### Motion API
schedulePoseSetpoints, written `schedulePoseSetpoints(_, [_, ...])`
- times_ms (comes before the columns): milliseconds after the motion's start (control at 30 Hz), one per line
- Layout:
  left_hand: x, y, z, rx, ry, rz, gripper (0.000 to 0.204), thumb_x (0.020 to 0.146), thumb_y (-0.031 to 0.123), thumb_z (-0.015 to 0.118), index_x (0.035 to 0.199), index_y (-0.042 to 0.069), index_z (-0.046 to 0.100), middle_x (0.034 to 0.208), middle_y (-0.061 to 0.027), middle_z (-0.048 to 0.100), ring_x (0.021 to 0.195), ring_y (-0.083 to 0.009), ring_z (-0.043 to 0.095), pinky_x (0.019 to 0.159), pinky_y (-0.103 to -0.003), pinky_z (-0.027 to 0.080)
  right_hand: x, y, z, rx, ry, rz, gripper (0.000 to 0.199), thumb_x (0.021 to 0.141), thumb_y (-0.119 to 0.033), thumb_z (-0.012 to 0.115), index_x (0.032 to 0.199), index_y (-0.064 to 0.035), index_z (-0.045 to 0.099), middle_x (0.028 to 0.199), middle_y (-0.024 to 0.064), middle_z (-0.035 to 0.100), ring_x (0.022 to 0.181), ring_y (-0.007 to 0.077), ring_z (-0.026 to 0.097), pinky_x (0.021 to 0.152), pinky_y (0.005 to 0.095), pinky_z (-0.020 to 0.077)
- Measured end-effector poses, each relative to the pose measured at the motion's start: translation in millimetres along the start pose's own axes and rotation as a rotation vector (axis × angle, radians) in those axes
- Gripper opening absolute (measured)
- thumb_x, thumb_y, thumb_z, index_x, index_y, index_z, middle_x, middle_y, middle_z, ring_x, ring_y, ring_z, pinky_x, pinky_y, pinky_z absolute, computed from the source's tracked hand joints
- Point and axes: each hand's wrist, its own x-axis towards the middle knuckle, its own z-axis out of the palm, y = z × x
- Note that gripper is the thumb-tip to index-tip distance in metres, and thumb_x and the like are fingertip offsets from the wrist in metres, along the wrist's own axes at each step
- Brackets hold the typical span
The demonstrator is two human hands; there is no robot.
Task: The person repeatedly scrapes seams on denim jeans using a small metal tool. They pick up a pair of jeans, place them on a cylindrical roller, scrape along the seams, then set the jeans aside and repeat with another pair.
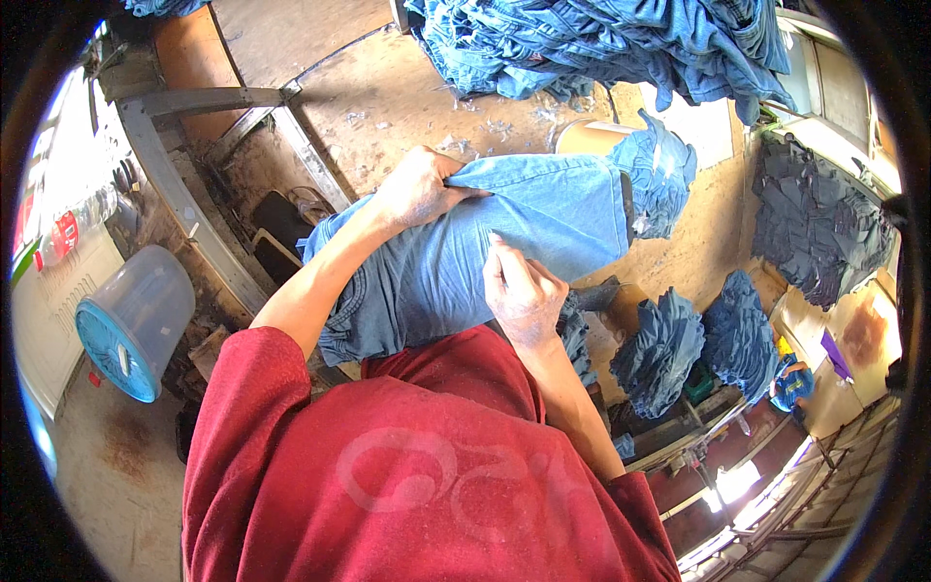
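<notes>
A light blue denim garment [543,218] lies stretched over a form in front of me, its far end bunched near a tan cylinder [592,138]. My left hand [419,189] grips the cloth's upper edge, pinching a fold. My right hand [522,291] rests on the denim's near side with fingers curled; whether a small tool is in them I cannot tell. My red shirt fills the lower picture.
A heap of blue denim pieces [621,44] lies at the top. Dark denim stacks [819,223] sit at right, and bunched blue pieces [664,349] at lower right. A translucent bucket with a blue lid [136,320] stands on the left floor beside a grey metal frame [194,102].
</notes>
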Motion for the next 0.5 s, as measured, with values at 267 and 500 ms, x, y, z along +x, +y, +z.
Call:
schedulePoseSetpoints(267, [-1,3,-3,-0.028,-0.022,-0.022,0.021,0.086,0.026,0.089,0.099,0.009,0.086,0.074,-0.0169,0.075,0.058,-0.0268,0.07,0.061,-0.039,0.055,-5,-8,-13,0.068,-0.027,0.071,0.01,0.09,-0.001,0.077,0.099,-0.0056,0.076,0.068,0.009,0.068,0.053,0.0223,0.068,0.051,0.0343,0.0522])
schedulePoseSetpoints(500, [-1,1,2,-0.069,-0.014,-0.043,0.02,0.086,0.024,0.088,0.1,0.01,0.086,0.073,-0.0176,0.074,0.056,-0.024,0.069,0.059,-0.039,0.054,-2,0,-5,-0.026,-0.062,0.015,0.01,0.088,-0.001,0.078,0.096,-0.0069,0.074,0.066,0.0071,0.069,0.054,0.022,0.069,0.05,0.0337,0.0515])
